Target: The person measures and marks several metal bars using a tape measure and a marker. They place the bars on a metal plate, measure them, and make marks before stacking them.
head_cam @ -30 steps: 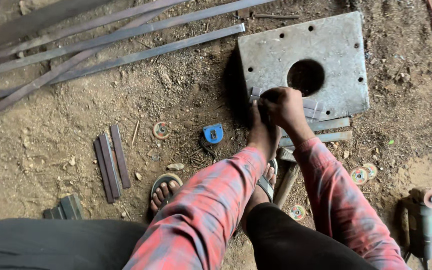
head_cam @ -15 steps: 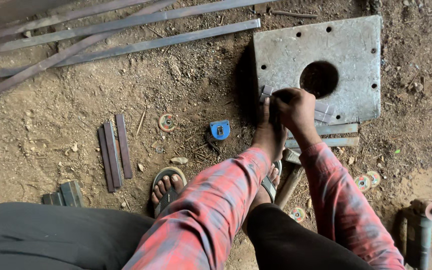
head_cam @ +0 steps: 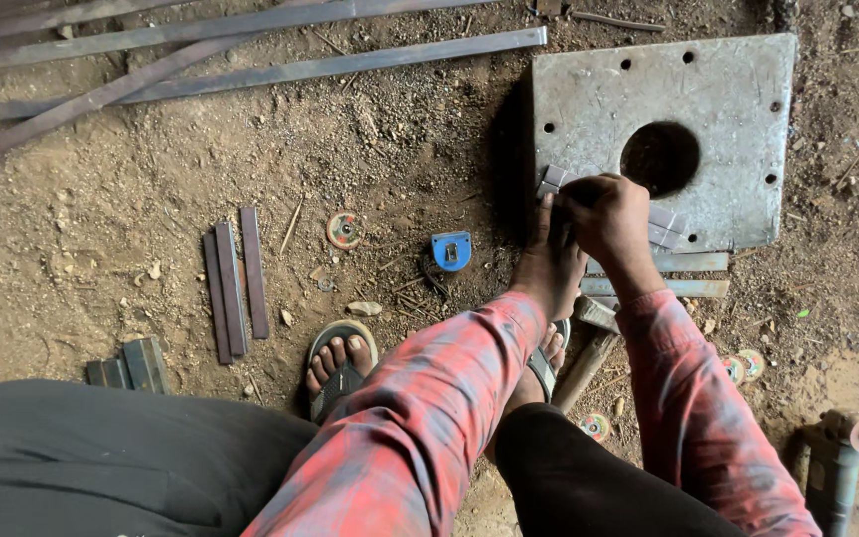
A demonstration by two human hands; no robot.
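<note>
Head view, looking down at dirt ground. Both hands meet at the lower left edge of a square grey steel plate [head_cam: 708, 89] with a large round hole and small bolt holes along its rim.

Left hand [head_cam: 549, 264]: lies flat, fingers extended and together, pressing down on a row of small grey metal pieces [head_cam: 557, 179] at the plate's lower left edge. Only the ends of those pieces show; the rest is under the hands.

Right hand [head_cam: 610, 214]: fingers curled closed over something at the same spot. What it grips cannot be made out; the knuckles hide it. More of the small pieces [head_cam: 662, 221] emerge to the right of this hand, resting on the plate's lower edge.

Just beyond the plate's lower edge, flat metal strips [head_cam: 688, 264] lie on the ground, partly covered by the right wrist. A wooden handle [head_cam: 585, 370] shows between the forearms, its head hidden.

Both sleeves are red plaid. A sandalled foot [head_cam: 338, 366] sits left of the left forearm; a second one is mostly hidden under that arm.

On the ground, left of the plate: a blue tape measure [head_cam: 451, 250], a worn cutting disc [head_cam: 344, 230], three short dark bars [head_cam: 234, 283]. Long steel bars [head_cam: 251, 75] run across the top, cut off at the left edge. An angle grinder [head_cam: 837, 467] is cut off at the bottom right corner.
</note>
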